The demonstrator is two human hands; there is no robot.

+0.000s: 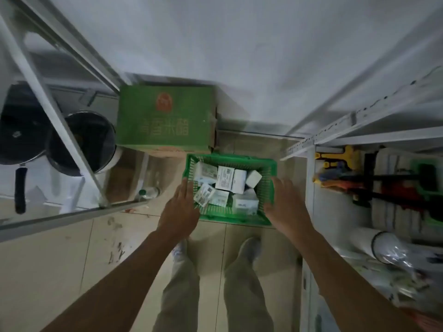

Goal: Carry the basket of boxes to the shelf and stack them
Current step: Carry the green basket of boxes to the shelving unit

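From the head camera, looking straight down, the green basket (230,157) stands on the tiled floor (48,271) at the far end of a narrow aisle, close to where the floor meets the white wall. Inside it lies a loose heap of small white boxes (224,180), some flat and some tipped on edge. Just behind the basket, against the wall, sits a green carton (165,118) with red print on its face.

The person stands over it with both arms stretched down. The left hand (179,207) is at the basket's left rim and the right hand (286,202) at its right rim. Both have the fingers straight and together, clasping nothing. The picture is smeared here, so I can't say whether the fingers actually touch the plastic; the basket looks to be resting on the tiles. Two pale shoes (250,248) are planted just short of its near edge.

On the left side of the floor stands a grey metal rack (48,104) holding a dark pot (88,142) and a frying pan (19,137), with a clear bottle (149,192) lying at its foot. On the right side stands a white shelf unit (309,212), with tools and a white roll (381,243) on its boards.
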